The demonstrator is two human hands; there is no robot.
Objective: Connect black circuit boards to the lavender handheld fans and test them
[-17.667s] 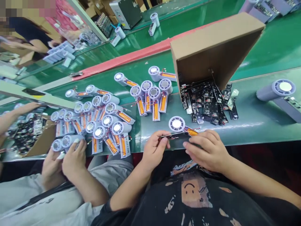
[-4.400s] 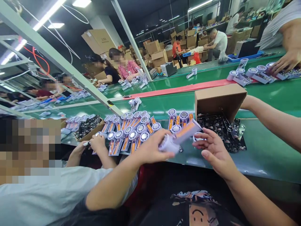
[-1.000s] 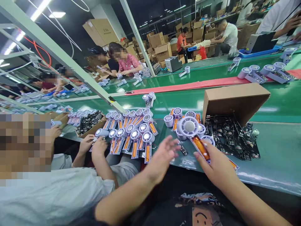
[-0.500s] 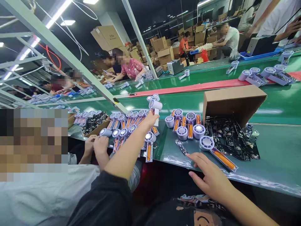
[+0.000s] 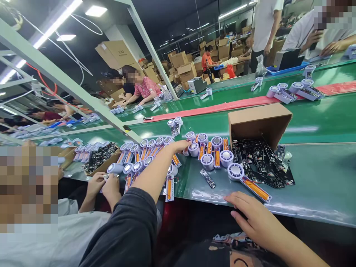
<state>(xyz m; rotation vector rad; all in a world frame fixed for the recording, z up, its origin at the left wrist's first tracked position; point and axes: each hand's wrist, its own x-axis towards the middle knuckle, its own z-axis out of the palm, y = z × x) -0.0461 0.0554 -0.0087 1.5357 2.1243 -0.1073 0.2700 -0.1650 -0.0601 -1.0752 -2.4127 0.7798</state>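
Note:
My left hand reaches over the bench with its fingers closed round the handle area of a pale purple handheld fan; the hand hides most of that handle. Right beside those fingers stands another fan head, in a group of fans with orange-filled open handles. My right hand is open at the bench edge and holds nothing, its fingers spread. Just beyond it lie a small circuit board and a fan with its handle pointing right.
A tipped cardboard box spills black circuit boards. More fans crowd the left, beside a co-worker's hands. Behind run a green conveyor and a red strip. A slanted metal post crosses the left.
My left hand has come down and to the right, bringing a fan from near the belt to the fan group. My right hand has drawn slightly away from the loose circuit board.

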